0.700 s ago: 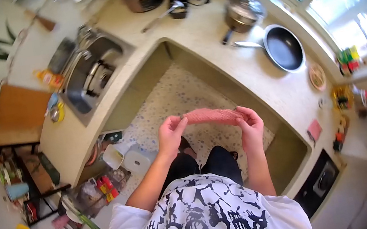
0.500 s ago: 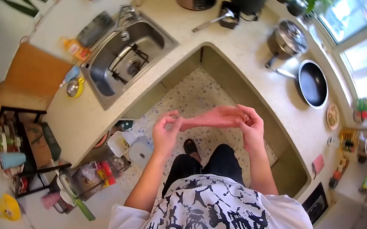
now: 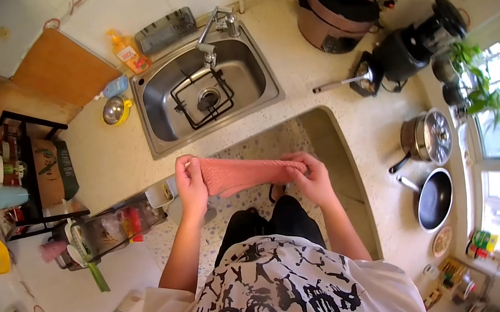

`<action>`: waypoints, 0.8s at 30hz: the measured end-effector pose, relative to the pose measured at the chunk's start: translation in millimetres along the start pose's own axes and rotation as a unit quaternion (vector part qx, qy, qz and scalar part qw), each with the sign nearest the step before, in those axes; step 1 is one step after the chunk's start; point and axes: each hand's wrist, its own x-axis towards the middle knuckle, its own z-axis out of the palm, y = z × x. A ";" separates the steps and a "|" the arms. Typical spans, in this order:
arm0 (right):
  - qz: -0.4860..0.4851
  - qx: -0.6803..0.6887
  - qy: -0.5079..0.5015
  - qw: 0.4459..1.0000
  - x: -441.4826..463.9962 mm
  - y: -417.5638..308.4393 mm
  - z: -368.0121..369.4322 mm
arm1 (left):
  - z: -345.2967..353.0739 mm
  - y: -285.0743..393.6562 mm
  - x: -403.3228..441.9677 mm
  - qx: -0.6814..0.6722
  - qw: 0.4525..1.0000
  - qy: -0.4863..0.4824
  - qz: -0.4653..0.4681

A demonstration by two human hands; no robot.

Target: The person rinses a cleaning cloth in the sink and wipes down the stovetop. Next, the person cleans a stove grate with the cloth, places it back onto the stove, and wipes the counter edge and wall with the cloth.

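Observation:
A pink textured cloth (image 3: 246,173) is stretched between my two hands, in front of my body and above the floor. My left hand (image 3: 191,185) is closed on its left end, the thumb on top. Its right end is pinched by my right hand (image 3: 311,179). Beyond the cloth, a steel sink (image 3: 152,123) is set into the counter, with a black pan-support grate (image 3: 217,118) lying in its basin. The faucet (image 3: 209,47) stands at the sink's back edge.
An orange soap bottle (image 3: 128,52) and a yellow-handled steel cup (image 3: 115,111) stand left of the sink. Further right are a pink rice cooker (image 3: 332,16), a lidded pot (image 3: 415,135) and a frying pan (image 3: 435,201). The counter edge (image 3: 346,159) curves round my right side.
My view has turned right and toward the sink. The cloth, earlier bunched narrow, is now spread wider and flatter between my hands.

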 end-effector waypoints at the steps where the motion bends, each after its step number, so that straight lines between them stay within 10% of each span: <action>1: 0.095 0.097 -0.032 0.990 17.5 2.0 1.6 | 8.1 7.7 8.0 -0.025 0.998 0.011 -0.049; 4: 0.093 0.104 -0.051 0.989 67.1 20.9 9.9 | 29.4 -12.4 36.5 -0.166 0.967 0.108 -0.162; 13: 0.178 0.312 -0.103 0.927 204.4 26.7 47.5 | 39.6 -3.3 90.1 -0.373 0.861 -0.016 -0.347; 20: 0.186 0.120 -0.095 0.971 305.0 84.3 93.5 | 48.7 -18.0 157.9 -0.369 0.890 0.013 -0.268; 24: 0.015 -0.106 -0.076 0.991 364.4 137.5 104.8 | 51.5 -42.4 210.6 -0.411 0.876 -0.056 -0.247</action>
